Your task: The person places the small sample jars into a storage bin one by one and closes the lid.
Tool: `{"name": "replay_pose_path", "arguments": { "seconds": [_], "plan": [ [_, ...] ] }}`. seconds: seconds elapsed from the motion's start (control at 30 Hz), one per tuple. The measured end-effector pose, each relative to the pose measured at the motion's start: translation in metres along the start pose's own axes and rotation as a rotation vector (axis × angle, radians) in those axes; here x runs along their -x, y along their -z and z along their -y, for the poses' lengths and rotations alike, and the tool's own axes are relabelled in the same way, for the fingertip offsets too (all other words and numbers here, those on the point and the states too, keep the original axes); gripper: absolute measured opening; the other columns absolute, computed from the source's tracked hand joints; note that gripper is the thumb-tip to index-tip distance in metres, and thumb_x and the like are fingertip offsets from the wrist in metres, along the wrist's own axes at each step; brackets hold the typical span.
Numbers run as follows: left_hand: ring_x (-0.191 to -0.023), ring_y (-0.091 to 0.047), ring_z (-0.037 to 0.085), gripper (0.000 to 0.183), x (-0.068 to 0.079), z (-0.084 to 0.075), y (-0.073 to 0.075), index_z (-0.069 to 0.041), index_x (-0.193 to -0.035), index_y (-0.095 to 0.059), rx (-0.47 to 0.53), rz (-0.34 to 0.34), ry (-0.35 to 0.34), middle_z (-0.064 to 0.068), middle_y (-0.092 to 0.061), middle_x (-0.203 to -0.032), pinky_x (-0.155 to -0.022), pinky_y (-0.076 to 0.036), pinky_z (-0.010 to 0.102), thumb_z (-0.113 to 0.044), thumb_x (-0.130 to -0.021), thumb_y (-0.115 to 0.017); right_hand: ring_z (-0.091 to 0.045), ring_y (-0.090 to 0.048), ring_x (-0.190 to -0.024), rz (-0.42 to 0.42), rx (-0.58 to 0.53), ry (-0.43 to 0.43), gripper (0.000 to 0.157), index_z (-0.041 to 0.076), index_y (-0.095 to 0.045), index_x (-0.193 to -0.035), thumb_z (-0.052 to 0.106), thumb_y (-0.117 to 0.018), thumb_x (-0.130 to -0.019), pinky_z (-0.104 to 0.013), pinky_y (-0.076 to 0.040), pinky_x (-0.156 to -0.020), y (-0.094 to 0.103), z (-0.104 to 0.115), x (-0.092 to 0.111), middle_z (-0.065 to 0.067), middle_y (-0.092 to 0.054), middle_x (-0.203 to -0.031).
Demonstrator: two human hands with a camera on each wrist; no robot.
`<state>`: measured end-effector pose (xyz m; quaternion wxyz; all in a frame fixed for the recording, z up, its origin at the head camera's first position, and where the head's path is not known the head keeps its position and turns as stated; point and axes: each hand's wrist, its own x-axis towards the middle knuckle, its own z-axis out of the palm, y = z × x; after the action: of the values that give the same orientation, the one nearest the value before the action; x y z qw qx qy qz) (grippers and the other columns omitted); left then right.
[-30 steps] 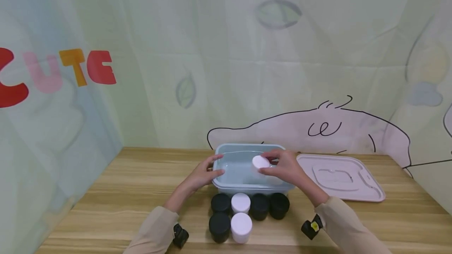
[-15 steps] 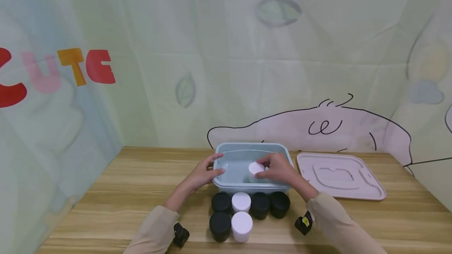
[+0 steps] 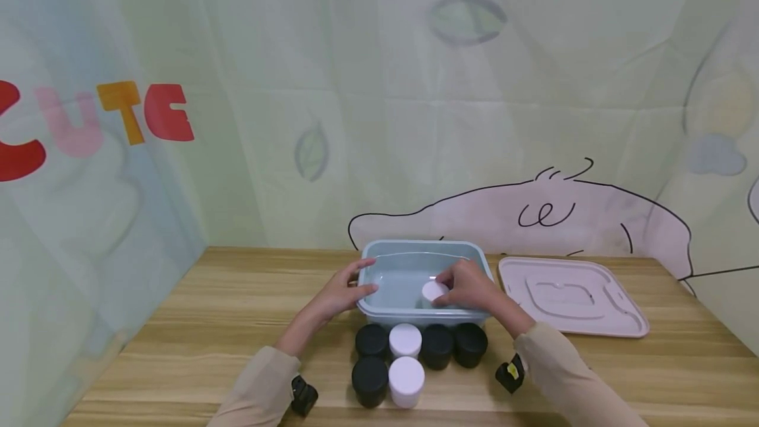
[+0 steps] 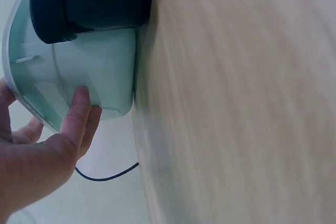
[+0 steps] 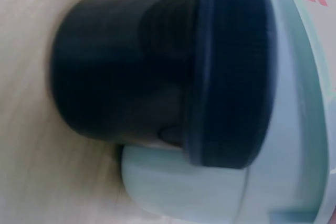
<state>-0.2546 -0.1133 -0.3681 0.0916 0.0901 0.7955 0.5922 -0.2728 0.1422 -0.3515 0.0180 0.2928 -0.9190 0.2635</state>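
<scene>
A pale blue plastic box (image 3: 391,313) stands on the table. My left hand (image 3: 340,290) holds its left end, fingers at the rim; in the left wrist view the hand (image 4: 42,156) lies against the box wall (image 4: 100,61). Inside the box, toward its front right, is a white-lidded jar (image 3: 433,291), upright, with my right hand (image 3: 471,287) pinching it by the lid. The jar's lower part is partly hidden by the box front and hand. Black jars (image 3: 437,346) and white jars (image 3: 406,381) stand in two rows just in front of the box.
A pale pink lid (image 3: 572,296) lies flat on the wooden table (image 3: 249,288), right of the box. A printed cloth (image 3: 379,117) hangs behind the table. Up close, a black screw-lid jar (image 5: 142,72) fills much of the right wrist view.
My right hand has lowered the white-lidded jar deeper into the box, first leftward, then slightly back right and toward the front. The left hand stays at the box's left end.
</scene>
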Motion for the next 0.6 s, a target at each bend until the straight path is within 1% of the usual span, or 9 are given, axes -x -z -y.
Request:
{"name": "replay_pose_path", "arguments": {
  "seconds": [0.13, 0.2, 0.3, 0.37, 0.47, 0.6],
  "plan": [
    [-0.103, -0.055, 0.028, 0.052, 0.0007, 0.0, -0.0001, -0.009, -0.135, -0.04, 0.001, -0.002, -0.002, 0.028, -0.042, -0.129, -0.079, -0.053, 0.039, -0.013, -0.087, -0.059, -0.005, -0.035, -0.051, 0.012, 0.006, -0.001, 0.015, 0.005, -0.069, -0.07, 0.016, -0.078, -0.064, -0.016, -0.024, -0.047, 0.0017, 0.0011, 0.001, 0.007, -0.045, -0.052],
    [-0.103, -0.055, 0.028, 0.052, 0.0007, 0.0002, -0.0001, -0.009, -0.135, -0.04, 0.001, -0.002, -0.003, 0.028, -0.042, -0.129, -0.079, -0.053, 0.039, -0.013, -0.087, -0.059, -0.004, -0.038, -0.052, 0.016, 0.015, -0.001, 0.019, 0.003, -0.071, -0.076, 0.015, -0.079, -0.064, -0.016, -0.027, -0.047, 0.0022, 0.0012, 0.0012, 0.005, -0.052, -0.054],
    [-0.104, -0.055, 0.029, 0.052, 0.001, 0.0001, 0.0, -0.009, -0.136, -0.04, -0.001, 0.0, -0.003, 0.028, -0.042, -0.13, -0.079, -0.053, 0.04, -0.013, -0.087, -0.058, -0.004, -0.044, -0.054, 0.022, 0.029, -0.001, 0.025, -0.001, -0.072, -0.083, 0.013, -0.078, -0.063, -0.016, -0.035, -0.049, 0.0036, 0.0018, 0.0015, 0.0, -0.064, -0.062],
    [-0.104, -0.055, 0.028, 0.052, 0.0009, 0.0002, 0.0001, -0.01, -0.136, -0.04, -0.004, -0.001, -0.001, 0.027, -0.042, -0.13, -0.08, -0.053, 0.039, -0.014, -0.087, -0.058, -0.004, -0.049, -0.057, 0.029, 0.033, -0.01, 0.028, -0.003, -0.071, -0.086, 0.012, -0.078, -0.063, -0.017, -0.041, -0.052, 0.0044, 0.0022, 0.0016, -0.004, -0.068, -0.069],
    [-0.103, -0.055, 0.028, 0.052, 0.0009, 0.0, 0.0001, -0.01, -0.136, -0.04, -0.002, 0.001, 0.001, 0.027, -0.042, -0.13, -0.079, -0.053, 0.039, -0.014, -0.087, -0.058, -0.006, -0.056, -0.063, 0.044, 0.045, -0.026, 0.03, -0.003, -0.071, -0.089, 0.012, -0.078, -0.064, -0.021, -0.047, -0.058, 0.0058, 0.0035, 0.0018, -0.008, -0.07, -0.075],
    [-0.102, -0.055, 0.027, 0.053, 0.0013, -0.0012, 0.0, -0.01, -0.136, -0.039, 0.004, 0.005, 0.001, 0.028, -0.042, -0.129, -0.079, -0.053, 0.038, -0.014, -0.087, -0.058, -0.017, -0.064, -0.079, 0.035, 0.045, -0.07, 0.037, -0.004, -0.069, -0.096, 0.015, -0.077, -0.066, -0.032, -0.053, -0.07, 0.009, 0.0074, 0.0043, -0.012, -0.07, -0.087]
  ]
}}
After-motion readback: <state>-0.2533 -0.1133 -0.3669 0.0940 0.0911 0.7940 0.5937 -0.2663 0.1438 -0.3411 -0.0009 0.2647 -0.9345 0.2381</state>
